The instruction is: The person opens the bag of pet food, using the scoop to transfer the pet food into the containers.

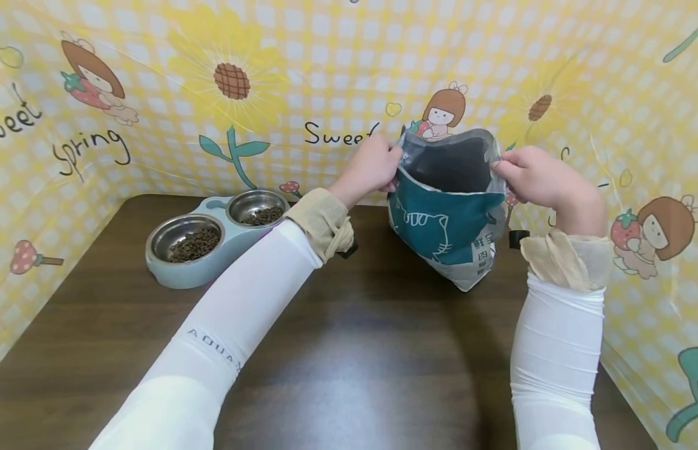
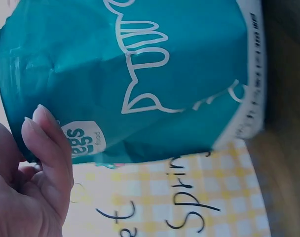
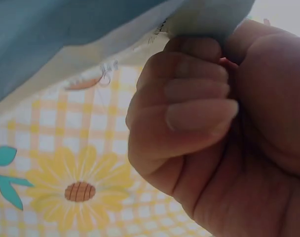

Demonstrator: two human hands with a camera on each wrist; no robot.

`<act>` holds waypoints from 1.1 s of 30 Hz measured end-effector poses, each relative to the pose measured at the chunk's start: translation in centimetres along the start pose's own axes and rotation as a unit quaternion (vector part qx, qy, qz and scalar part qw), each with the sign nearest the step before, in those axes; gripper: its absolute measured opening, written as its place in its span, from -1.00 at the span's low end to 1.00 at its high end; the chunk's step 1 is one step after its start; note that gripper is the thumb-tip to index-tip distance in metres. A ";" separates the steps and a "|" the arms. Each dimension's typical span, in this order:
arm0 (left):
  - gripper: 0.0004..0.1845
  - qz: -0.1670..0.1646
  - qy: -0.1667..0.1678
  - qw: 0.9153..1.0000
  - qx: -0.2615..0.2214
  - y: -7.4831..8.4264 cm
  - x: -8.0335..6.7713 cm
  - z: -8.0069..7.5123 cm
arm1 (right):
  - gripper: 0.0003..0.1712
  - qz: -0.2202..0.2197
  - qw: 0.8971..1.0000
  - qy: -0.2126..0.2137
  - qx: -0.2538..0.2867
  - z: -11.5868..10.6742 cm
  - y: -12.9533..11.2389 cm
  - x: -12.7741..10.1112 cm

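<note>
The person stands at the dark wooden table [image 1: 349,350] with a teal pet-food bag [image 1: 447,215] propped upright near the back right, tilted a little and resting on its lower corner by the yellow checked backdrop [image 1: 157,125]. The left hand [image 1: 368,169] pinches the left edge of the bag's mouth, fingers curled round the rim, and the right hand [image 1: 531,175] grips the opposite edge the same way; the right wrist view shows those fingers [image 3: 199,91] folded tight over the pale lip of the bag. Between them the mouth gapes open, dark inside, so I cannot tell how much is left in it. If I judge it right, the step is handling the open top, and doing it well means keeping both pinches level and close to the rim, holding the bag steady on the table so it does not tip, and drawing the two sides evenly so the lips meet straight rather than crumpled. Well apart, to the left, sits a pale blue double feeder [image 1: 214,262]. Counting up: one bag, one feeder with two steel bowls [image 1: 188,237], both holding brown kibble, two hands at work, and two white sleeves with tan cuffs.
</note>
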State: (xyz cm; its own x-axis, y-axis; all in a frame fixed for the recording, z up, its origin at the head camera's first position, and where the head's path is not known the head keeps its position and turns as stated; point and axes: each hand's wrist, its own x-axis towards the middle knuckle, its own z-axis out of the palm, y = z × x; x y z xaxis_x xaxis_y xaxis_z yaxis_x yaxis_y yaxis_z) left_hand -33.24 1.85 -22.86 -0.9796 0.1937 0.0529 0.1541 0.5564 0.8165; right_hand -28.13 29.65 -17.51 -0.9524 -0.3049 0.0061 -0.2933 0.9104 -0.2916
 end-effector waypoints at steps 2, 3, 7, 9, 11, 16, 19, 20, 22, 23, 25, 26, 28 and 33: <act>-0.56 -0.004 0.005 1.000 -0.005 0.7 0.1 -0.1 | -0.47 0.004 1.000 -0.002 -0.005 -0.5 0.7 0.4; -0.55 -0.005 0.010 1.000 -0.009 1.0 0.1 -0.1 | -0.47 0.007 1.000 -0.003 -0.009 -0.8 1.1 0.6; -0.53 -0.018 0.020 0.999 -0.035 1.8 0.6 0.1 | -0.44 0.021 1.000 -0.007 -0.013 -1.6 2.7 1.2; -0.56 -0.024 0.015 0.998 -0.049 2.2 0.7 0.3 | -0.43 0.032 0.999 -0.012 -0.011 -2.0 3.2 1.4; -0.56 -0.021 0.005 0.998 -0.054 2.5 0.9 0.4 | -0.45 0.042 0.999 -0.020 -0.004 -2.3 3.5 1.6; -0.55 0.008 -0.034 0.998 -0.051 3.0 1.3 0.0 | -0.43 0.055 0.998 -0.036 -0.011 -2.5 3.5 1.6; -0.75 0.038 -0.044 0.998 -0.025 2.8 1.5 -0.6 | -0.29 0.060 0.998 -0.032 0.000 -2.3 3.4 1.2; -0.80 0.053 -0.045 0.998 -0.006 2.7 1.6 -0.7 | -0.24 0.063 0.998 -0.029 0.011 -2.1 3.4 1.1; -0.73 0.088 -0.045 0.994 0.042 2.5 1.7 -1.0 | -0.16 0.061 0.997 -0.029 0.043 -1.7 3.2 0.7; -0.62 0.108 -0.043 0.990 0.074 2.4 1.7 -1.1 | -0.16 0.049 0.997 -0.025 0.059 -1.4 3.1 0.6; -0.43 0.147 -0.041 0.979 0.137 2.3 1.9 -1.2 | -0.24 0.022 0.997 -0.016 0.077 -1.0 2.8 0.4; -0.36 0.163 -0.041 0.972 0.167 2.3 1.9 -1.2 | -0.30 0.009 0.997 -0.016 0.081 -0.8 2.6 0.3; -0.30 0.187 -0.039 0.957 0.219 2.3 2.1 -1.2 | -0.39 -0.012 0.996 -0.018 0.083 -0.6 2.2 0.2; -0.36 0.210 -0.041 0.921 0.327 2.6 2.6 -1.6 | 0.14 0.007 0.997 -0.040 0.066 -0.6 1.7 -0.2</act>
State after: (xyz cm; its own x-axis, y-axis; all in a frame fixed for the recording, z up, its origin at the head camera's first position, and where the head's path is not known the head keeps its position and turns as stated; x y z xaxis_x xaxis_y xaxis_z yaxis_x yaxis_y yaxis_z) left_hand -35.64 2.55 -19.68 -0.8074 0.5479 0.2189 0.5875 0.7807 0.2128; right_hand -28.50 31.45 -17.44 -0.9451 -0.3186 -0.0725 -0.2621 0.8717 -0.4139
